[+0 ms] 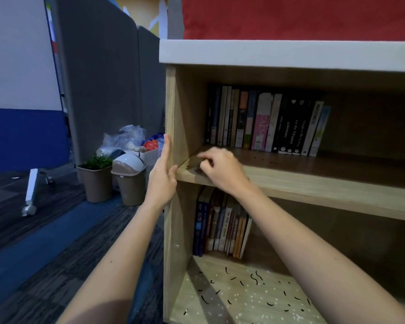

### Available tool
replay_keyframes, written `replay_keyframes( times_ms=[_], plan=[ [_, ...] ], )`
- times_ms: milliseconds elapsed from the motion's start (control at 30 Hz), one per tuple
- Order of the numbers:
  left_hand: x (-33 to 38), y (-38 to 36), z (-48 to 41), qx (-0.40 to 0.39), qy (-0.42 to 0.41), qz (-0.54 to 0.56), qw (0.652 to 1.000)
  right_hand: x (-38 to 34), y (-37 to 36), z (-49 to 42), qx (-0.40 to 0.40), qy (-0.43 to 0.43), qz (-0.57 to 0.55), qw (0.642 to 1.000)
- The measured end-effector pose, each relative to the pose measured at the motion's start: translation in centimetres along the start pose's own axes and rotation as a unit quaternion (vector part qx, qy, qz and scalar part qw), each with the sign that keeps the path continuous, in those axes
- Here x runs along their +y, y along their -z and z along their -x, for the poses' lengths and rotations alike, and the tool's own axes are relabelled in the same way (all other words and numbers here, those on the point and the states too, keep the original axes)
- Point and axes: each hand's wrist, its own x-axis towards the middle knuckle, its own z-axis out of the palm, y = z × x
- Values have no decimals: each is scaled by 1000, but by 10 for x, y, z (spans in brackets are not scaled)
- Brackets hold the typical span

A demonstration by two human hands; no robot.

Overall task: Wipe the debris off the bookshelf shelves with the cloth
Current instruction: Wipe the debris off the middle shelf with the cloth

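A wooden bookshelf (313, 183) fills the right half of the view. My right hand (222, 171) is at the left front corner of the upper shelf, fingers curled on a dark cloth (193, 167) that lies on the board. A few dark bits of debris (270, 163) lie further right on that shelf. My left hand (163, 176) rests flat against the front edge of the left side panel (170, 108), fingers straight and pointing up. The lower shelf (220, 307) carries several black curly scraps and white specks (255, 280).
Rows of books stand at the back of the upper shelf (264, 122) and the lower shelf (222, 225). A red cushion (299, 17) lies on top. On the floor to the left stand a potted plant (96, 178), a swing-lid bin (130, 178), a box of bags (136, 141) and grey partitions (103, 90).
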Motion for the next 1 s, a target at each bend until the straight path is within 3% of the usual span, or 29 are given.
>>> replay_keyframes(
  times_ms=[67, 133, 200, 267, 333, 467, 633, 800, 1000],
  plan=[
    [5, 3, 1, -8, 17, -22, 1000, -4, -2, 8, -68, 11, 20, 997],
    [14, 5, 2, 3, 46, -54, 997, 3, 21, 10, -96, 14, -59, 994],
    [26, 5, 4, 42, 48, -117, 991, 21, 47, 4, -66, -21, -97, 993],
    [36, -4, 8, 51, -6, -167, 985, 40, 53, 0, -39, -55, -81, 994],
    [44, -19, 7, -8, -46, -179, 983, 49, 40, 6, -91, -39, -16, 995],
    [37, -34, -14, -112, 18, -222, 969, 60, 50, 16, -152, -21, -58, 986],
    [28, -39, -43, -158, 48, -241, 956, 90, 38, -26, -183, -77, 39, 979],
    [22, -49, -60, -162, 74, -220, 959, 98, 5, -77, -207, -155, 36, 965],
    [19, -51, -58, -161, 100, -226, 955, 107, 14, -72, -247, -52, 38, 967]
  ],
)
